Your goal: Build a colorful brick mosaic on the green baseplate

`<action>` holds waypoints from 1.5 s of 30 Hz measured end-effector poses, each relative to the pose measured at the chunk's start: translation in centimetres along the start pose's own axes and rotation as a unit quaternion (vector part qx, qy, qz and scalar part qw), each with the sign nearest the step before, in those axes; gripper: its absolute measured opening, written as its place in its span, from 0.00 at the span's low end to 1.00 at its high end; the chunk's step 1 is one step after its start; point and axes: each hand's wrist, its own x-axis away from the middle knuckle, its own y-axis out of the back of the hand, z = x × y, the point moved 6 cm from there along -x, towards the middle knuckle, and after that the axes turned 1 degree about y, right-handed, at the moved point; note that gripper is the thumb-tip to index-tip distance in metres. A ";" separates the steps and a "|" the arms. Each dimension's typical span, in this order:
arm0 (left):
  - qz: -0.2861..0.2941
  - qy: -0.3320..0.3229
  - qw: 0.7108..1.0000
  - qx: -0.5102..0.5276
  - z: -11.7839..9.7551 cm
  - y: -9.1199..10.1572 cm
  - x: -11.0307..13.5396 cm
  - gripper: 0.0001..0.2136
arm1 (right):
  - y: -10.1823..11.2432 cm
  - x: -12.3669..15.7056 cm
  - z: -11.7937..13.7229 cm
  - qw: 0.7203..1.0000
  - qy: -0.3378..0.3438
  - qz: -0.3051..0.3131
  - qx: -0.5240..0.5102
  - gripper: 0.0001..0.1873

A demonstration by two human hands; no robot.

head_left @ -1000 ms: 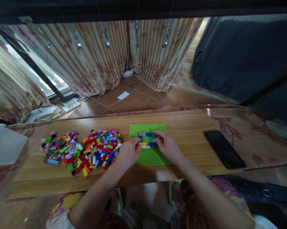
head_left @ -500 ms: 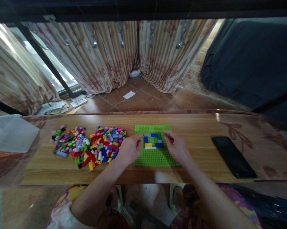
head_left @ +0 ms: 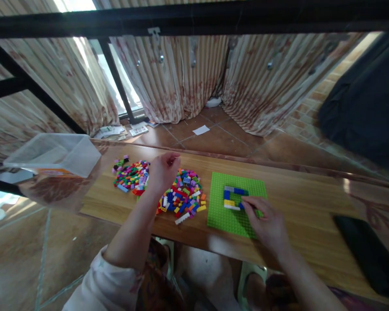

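Note:
A green baseplate (head_left: 249, 186) lies on the wooden table (head_left: 298, 203). On it stands a small ring of blue, grey, yellow and white bricks (head_left: 230, 196). My right hand (head_left: 266, 221) rests on the plate, fingertips touching the ring's right side, fingers partly curled. My left hand (head_left: 163, 170) hovers over the piles of small coloured bricks (head_left: 183, 196), fingers curled in a pinch; what it holds, if anything, is hidden. A second pile (head_left: 131, 175) lies further left.
A clear plastic box (head_left: 53, 153) sits at the table's left end. A black phone (head_left: 369, 252) lies at the right. Beyond the table are a tiled floor, curtains (head_left: 188, 73), papers (head_left: 115, 131) and a black metal frame (head_left: 116, 82).
My left hand left the baseplate and moved left over the brick pile. My right hand stayed at the brick ring. The view swung left and tilted.

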 end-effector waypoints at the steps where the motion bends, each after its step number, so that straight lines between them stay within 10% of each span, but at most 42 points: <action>1: -0.003 -0.002 1.000 0.001 0.1 0.1 -0.1 0.12 | -0.4 0.2 0.5 1.000 0.017 0.008 -0.003 0.09; 12: -0.009 0.002 1.000 0.004 0.5 1.3 -0.3 0.11 | -6.7 1.9 7.1 0.988 0.088 0.122 0.033 0.11; 24: 0.034 0.001 0.999 -0.005 -0.5 0.6 0.1 0.12 | -9.1 0.5 8.1 0.982 0.052 0.142 0.112 0.07; 30: 0.073 -0.024 0.997 -0.017 -0.7 -1.0 0.3 0.12 | -7.3 1.5 7.3 0.988 0.034 0.115 0.097 0.08; 40: 0.234 -0.124 0.964 -0.036 -4.2 -7.4 4.4 0.10 | 1.6 2.8 -0.1 0.991 -0.127 0.021 -0.023 0.07; 45: 0.285 -0.167 0.942 -0.065 -5.3 -10.2 6.6 0.09 | 1.8 1.4 -1.0 0.993 -0.093 0.063 -0.028 0.09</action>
